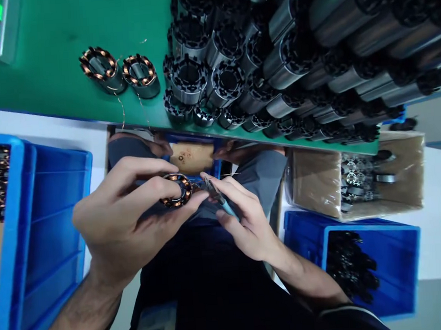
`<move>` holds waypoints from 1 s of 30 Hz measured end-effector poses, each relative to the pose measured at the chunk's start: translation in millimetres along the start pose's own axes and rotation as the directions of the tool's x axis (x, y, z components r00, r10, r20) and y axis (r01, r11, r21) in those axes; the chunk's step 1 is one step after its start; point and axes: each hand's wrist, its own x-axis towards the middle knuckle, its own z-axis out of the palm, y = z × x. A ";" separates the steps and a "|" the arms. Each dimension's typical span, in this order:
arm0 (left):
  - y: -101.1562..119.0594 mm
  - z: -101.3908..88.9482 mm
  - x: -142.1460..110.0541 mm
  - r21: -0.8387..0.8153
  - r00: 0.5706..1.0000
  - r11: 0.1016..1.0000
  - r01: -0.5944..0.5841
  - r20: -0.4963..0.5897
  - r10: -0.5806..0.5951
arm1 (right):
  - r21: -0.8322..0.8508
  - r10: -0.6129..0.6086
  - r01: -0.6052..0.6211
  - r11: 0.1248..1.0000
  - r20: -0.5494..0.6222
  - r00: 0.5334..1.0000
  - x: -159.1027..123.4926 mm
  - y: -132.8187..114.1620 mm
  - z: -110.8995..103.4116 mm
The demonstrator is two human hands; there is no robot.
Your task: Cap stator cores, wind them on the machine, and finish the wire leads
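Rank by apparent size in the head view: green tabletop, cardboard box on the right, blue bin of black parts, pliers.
1. Green tabletop
2. Cardboard box and blue bin: too alike to rank
3. Pliers, partly hidden

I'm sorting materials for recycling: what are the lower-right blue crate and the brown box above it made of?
Blue crate: probably hard plastic, smooth and evenly coloured, with a thick rim. Brown box: likely cardboard, plain tan; shiny wrinkles suggest clear film over it.

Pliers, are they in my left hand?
No, your right hand holds the pliers, while your left hand holds a copper-wound stator.
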 end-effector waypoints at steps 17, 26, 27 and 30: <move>-11.5 9.9 -6.4 -0.152 0.996 0.986 0.074 0.057 -0.066 | -0.052 0.078 -0.080 0.995 -0.054 0.996 3.0 16.3 -4.2; -13.2 33.9 -0.1 -0.647 0.766 0.452 0.614 0.352 -0.538 | -0.345 -0.172 0.122 0.931 -0.117 0.978 9.6 26.1 -7.1; -10.6 36.5 2.1 -0.658 0.751 0.414 0.629 0.375 -0.543 | -0.370 -0.187 0.128 0.920 -0.126 0.974 9.7 25.5 -5.9; -3.6 41.9 7.7 -0.669 0.719 0.346 0.658 0.422 -0.553 | -0.390 -0.210 0.136 0.911 -0.154 0.966 10.5 24.3 -2.8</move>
